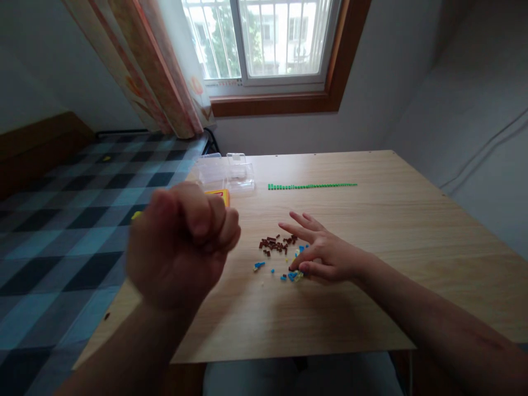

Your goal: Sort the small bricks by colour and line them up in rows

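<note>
My left hand is raised close to the camera in a fist, a little blurred. Its fingers are curled inward, and whatever they may hold is hidden. Over the table, my right hand reaches into a loose scatter of small building bricks. Its index fingertip touches a small dark brown brick, the thumb sits apart from it, and the other fingers are stretched out. Around that hand lie blue bricks and pale yellow bricks. A pile of brown bricks lies just beyond, to the left.
A long row of green bricks runs across the far part of the wooden table. Clear plastic boxes stand at the back left, near a yellow box partly behind my left hand. A checkered bed adjoins the left side.
</note>
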Available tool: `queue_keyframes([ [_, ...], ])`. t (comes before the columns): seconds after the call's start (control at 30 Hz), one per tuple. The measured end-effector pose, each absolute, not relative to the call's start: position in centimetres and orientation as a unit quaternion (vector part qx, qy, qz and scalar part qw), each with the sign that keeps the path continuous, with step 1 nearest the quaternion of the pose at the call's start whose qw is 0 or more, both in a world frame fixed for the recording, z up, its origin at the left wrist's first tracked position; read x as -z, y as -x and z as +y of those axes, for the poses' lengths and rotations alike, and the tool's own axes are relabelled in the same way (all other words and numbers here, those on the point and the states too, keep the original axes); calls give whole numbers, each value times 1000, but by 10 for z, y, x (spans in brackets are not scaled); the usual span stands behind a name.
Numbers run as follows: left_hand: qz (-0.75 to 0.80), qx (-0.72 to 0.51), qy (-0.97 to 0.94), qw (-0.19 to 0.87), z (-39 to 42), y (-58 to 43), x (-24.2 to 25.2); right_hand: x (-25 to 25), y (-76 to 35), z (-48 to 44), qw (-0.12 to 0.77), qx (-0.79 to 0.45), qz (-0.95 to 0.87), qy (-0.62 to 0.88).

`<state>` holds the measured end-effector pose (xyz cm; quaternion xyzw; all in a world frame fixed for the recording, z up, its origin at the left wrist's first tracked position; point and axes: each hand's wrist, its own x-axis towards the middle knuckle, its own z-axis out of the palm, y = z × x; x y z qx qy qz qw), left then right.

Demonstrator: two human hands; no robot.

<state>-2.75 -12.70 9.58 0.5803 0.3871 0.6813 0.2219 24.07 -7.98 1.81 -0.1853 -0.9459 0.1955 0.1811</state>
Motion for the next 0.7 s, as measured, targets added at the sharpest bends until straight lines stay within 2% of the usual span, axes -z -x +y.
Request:
queue_keyframes([
  [0.07, 364, -679, -573, 280, -106, 21, -106, -17, -240, -80, 173, -193, -948, 185],
  [0.3, 467, -639, -585, 177, -68, 40, -33, -14, -236, -83, 155, -175, -955, 181],
  [0.5, 494, -602, -616, 118, -72, 44, -32, -7, -232, -83, 160, -152, -950, 222],
  [0.7, 515, -539, -656, 118, -70, 38, -22, -13, -238, -83, 188, -176, -946, 195],
])
